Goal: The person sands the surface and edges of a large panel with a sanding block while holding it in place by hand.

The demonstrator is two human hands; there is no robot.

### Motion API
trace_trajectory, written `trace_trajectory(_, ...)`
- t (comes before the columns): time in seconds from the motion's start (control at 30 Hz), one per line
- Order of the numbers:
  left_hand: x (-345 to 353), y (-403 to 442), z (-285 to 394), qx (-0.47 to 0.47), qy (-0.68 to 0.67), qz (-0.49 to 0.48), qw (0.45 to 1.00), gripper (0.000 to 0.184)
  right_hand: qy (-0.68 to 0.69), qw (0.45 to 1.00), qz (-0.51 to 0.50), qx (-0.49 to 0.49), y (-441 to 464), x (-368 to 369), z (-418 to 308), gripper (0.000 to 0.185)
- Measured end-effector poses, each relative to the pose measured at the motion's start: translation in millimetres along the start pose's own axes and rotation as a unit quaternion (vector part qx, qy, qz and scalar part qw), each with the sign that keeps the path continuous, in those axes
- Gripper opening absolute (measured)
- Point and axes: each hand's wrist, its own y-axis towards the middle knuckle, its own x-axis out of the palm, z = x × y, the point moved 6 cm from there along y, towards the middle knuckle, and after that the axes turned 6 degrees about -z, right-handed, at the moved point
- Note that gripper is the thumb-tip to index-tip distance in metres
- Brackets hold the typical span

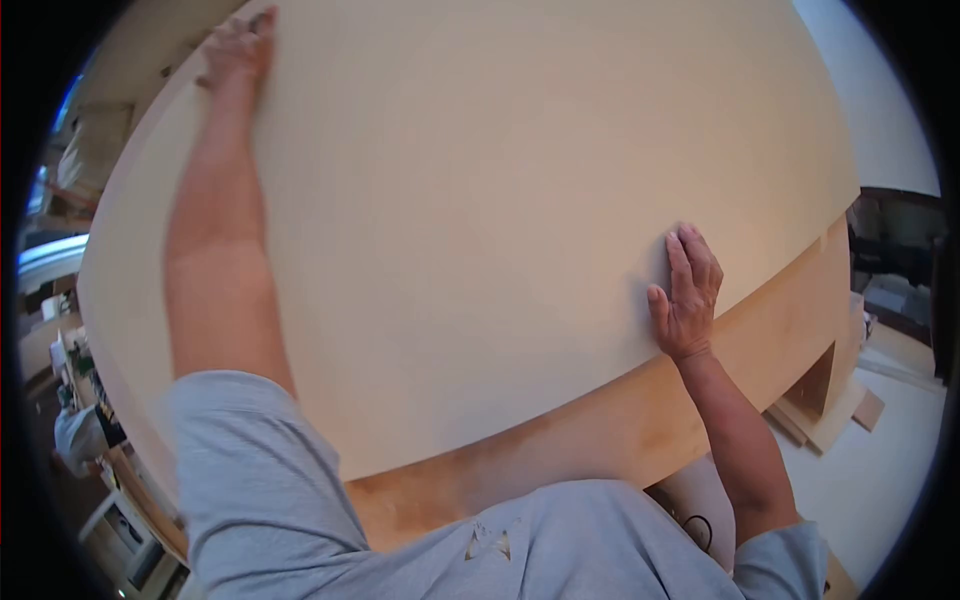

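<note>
Directly beneath right grip, pale panel

A panel lies beneath the left hand, near its far left edge, and the right hand, by its near edge, with a lower board behind the right hand and wood pieces off to that hand's right.

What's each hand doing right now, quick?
Left hand: blurred at the board's far left edge; open or gripping, can't tell.
Right hand: open, palm down on the board, holding nothing.
</note>
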Motion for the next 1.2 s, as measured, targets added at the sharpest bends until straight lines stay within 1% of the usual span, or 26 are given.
trace_trajectory(0.03, 18.5, -7.2, -5.0, 0.042, 0.059, 0.022, 0.997, 0.084, 0.001, 1.0, 0.007, -0.004, -3.1, -6.2, 4.9, 0.064)
trace_trajectory(0.13, 38.9, -93.1, -12.1, 0.088, 0.131, 0.037, 0.987, 0.081, 0.014, 0.999, 0.032, -0.008, -7.1, -16.0, 11.3, 0.061)
trace_trajectory(0.2, -40.0, -217.2, 26.1, 0.015, 0.031, -0.007, 0.999, 0.076, 0.012, 0.999, 0.048, -0.015, -6.3, -15.7, 13.2, 0.059)
trace_trajectory(0.23, -42.5, -259.5, 23.2, 0.014, 0.03, 0.001, 0.999, 0.075, 0.012, 0.998, 0.054, -0.019, -3.5, -12.1, 10.7, 0.059)
trace_trajectory(0.3, -49.8, -347.7, 26.5, 0.023, 0.034, -0.024, 0.999, 0.074, 0.005, 0.998, 0.062, -0.025, -0.5, -6.5, 11.7, 0.058)
trace_trajectory(0.4, -71.9, -477.2, 32.5, 0.023, 0.005, -0.063, 0.998, 0.078, -0.007, 0.998, 0.066, -0.018, 0.0, -3.5, 17.3, 0.058)
trace_trajectory(0.5, -77.3, -566.6, 18.1, 0.012, -0.021, -0.101, 0.995, 0.082, -0.015, 0.998, 0.059, -0.014, 2.7, 5.7, 9.9, 0.058)
trace_trajectory(0.6, -67.7, -596.8, 5.1, 0.02, -0.008, -0.105, 0.994, 0.084, -0.006, 0.998, 0.06, -0.014, 9.7, 12.0, 3.6, 0.058)
trace_trajectory(0.7, -71.7, -571.8, 4.0, 0.04, -0.029, -0.088, 0.995, 0.082, -0.004, 0.998, 0.061, -0.016, 6.3, 6.0, 5.8, 0.058)
trace_trajectory(0.73, -68.3, -548.6, 0.1, 0.029, -0.02, -0.076, 0.996, 0.08, -0.006, 0.998, 0.063, -0.019, 4.9, 6.6, 8.0, 0.058)
trace_trajectory(0.83, -62.5, -446.4, -13.5, -0.021, 0.011, -0.039, 0.999, 0.074, -0.007, 0.998, 0.06, -0.028, -4.0, 5.6, 9.5, 0.058)
trace_trajectory(0.9, -56.6, -368.7, -24.9, -0.047, 0.031, -0.041, 0.998, 0.075, -0.01, 0.998, 0.06, -0.031, 0.1, 0.6, 8.8, 0.059)
trace_trajectory(1.03, -38.4, -217.6, -50.3, -0.072, 0.022, -0.022, 0.997, 0.082, -0.004, 0.999, 0.037, -0.024, -1.3, -2.5, 3.4, 0.06)
trace_trajectory(1.07, -38.0, -184.2, -53.9, -0.078, 0.03, -0.029, 0.996, 0.085, -0.001, 0.999, 0.033, -0.025, -1.6, -4.3, 4.0, 0.061)
trace_trajectory(1.1, -38.9, -151.1, -57.2, -0.082, 0.033, -0.059, 0.994, 0.088, 0.0, 0.999, 0.027, -0.022, -2.2, -5.0, 5.4, 0.061)
trace_trajectory(1.2, -18.8, -56.8, -83.8, -0.085, 0.038, -0.054, 0.994, 0.095, 0.003, 1.0, 0.008, -0.009, -1.7, -4.1, 4.3, 0.062)
